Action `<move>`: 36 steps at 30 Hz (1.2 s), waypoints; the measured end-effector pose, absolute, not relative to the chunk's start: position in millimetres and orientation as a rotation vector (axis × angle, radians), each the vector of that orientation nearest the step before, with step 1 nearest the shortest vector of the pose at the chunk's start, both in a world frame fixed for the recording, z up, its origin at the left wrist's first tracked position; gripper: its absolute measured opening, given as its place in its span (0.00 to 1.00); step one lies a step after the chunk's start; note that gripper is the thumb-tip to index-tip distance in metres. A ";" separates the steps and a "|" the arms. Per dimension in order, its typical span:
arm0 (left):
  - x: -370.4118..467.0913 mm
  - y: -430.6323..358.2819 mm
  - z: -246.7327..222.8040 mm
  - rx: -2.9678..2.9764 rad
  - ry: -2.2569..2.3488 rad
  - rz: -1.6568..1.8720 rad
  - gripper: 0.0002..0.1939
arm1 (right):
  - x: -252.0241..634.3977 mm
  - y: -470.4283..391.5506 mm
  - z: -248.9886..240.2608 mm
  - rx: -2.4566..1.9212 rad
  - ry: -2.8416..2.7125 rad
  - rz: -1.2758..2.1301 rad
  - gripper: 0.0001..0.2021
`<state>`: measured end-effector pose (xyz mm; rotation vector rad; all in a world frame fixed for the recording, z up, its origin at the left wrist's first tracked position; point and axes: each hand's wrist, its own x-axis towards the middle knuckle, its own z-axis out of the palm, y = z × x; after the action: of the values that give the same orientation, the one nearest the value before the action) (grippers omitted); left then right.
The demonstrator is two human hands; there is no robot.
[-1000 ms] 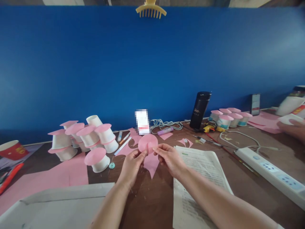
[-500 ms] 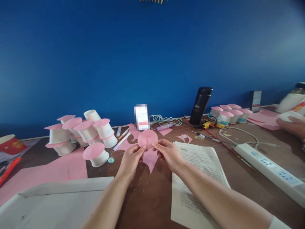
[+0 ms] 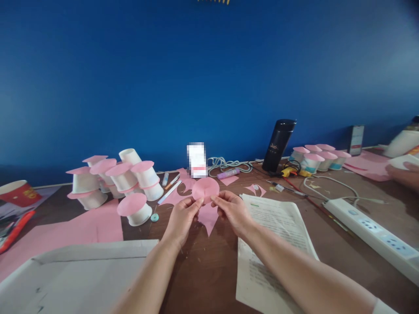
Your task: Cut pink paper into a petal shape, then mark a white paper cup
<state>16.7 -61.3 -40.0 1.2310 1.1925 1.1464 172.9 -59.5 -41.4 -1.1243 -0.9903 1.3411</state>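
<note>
Blue wall (image 3: 209,78) fills the background behind a dark brown table (image 3: 203,274), where printed sheets (image 3: 276,218) lie on the right and white cups (image 3: 125,181), stacked with pink discs between and on top of them, stand on the left. That stack looks easy to topple, I would judge, should the left elbow or wrist swing outward; a lone cup (image 3: 139,217), capped with its own disc, sits nearer and might be the first knocked. The left hand (image 3: 183,218) and right hand (image 3: 233,213) nearly meet at the middle, each pinching the lower edge of a pink paper disc (image 3: 205,186) between thumb and forefinger. Uneven pulling there could tear or crease the thin paper, and a loosened pinch could drop it onto the like-coloured pink scrap (image 3: 208,220) below, where it would be hard to pick out. Raised in front of the person, the disc is tilted to show its face, round, plain and smooth-edged, with a faint line running from near its centre down towards the fingers; whether fold, slit or overlap, I cannot tell.
</note>
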 end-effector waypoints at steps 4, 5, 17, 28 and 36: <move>17.2 -62.1 -38.1 1.234 1.190 1.140 0.20 | 171.9 -60.7 -40.0 -1.131 -0.996 1.324 0.13; 17.4 -62.4 -37.5 1.233 1.191 1.136 0.19 | 171.8 -61.0 -39.9 -1.133 -0.997 1.322 0.13; 18.7 -63.2 -33.5 1.245 1.312 1.104 0.22 | 168.3 -62.9 -43.4 -1.147 -1.029 1.288 0.14; 17.4 -61.0 -39.2 1.231 1.349 1.126 0.21 | 165.5 -64.4 -47.5 -1.131 -1.082 1.262 0.14; 16.3 -59.8 -40.9 1.250 1.335 1.132 0.20 | 165.7 -64.9 -48.0 -1.138 -1.116 1.244 0.15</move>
<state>16.3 -59.8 -40.9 1.2504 1.3350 1.1316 165.7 -64.9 -48.0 -1.1384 -1.1158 1.2439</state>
